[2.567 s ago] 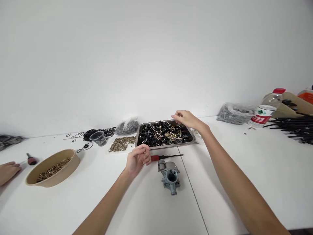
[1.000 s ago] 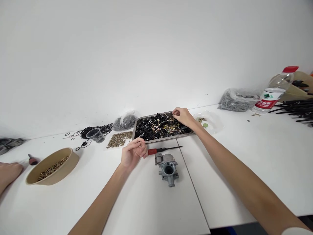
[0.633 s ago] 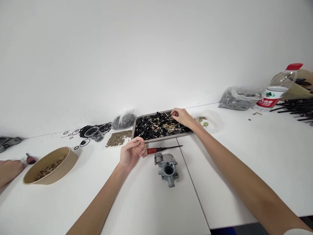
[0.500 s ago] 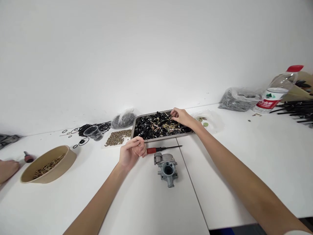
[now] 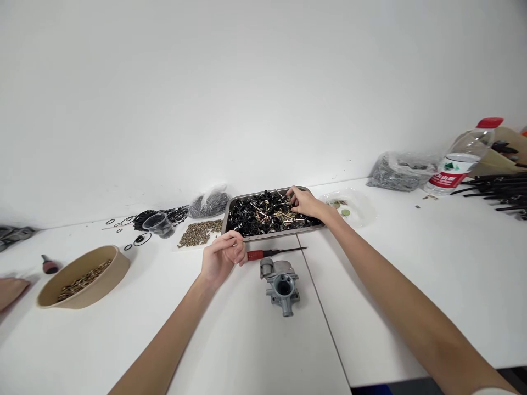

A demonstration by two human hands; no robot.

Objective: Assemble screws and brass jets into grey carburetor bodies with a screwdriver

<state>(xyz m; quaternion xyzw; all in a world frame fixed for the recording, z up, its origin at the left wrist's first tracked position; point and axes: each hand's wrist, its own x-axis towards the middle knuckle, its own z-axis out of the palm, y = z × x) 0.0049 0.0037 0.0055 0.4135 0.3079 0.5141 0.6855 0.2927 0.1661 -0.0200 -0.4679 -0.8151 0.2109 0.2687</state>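
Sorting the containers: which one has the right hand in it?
The metal tray: the right hand reaches into its black and brass parts. The brown bowl and clear cup sit untouched.

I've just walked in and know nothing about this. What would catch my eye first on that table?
Most likely the metal tray at the back, heaped with black and brass parts, where the right hand digs in. In front of it lie a red-handled screwdriver and a grey carburetor, beside the left hand. Far left sits a tan bowl of small brass pieces.
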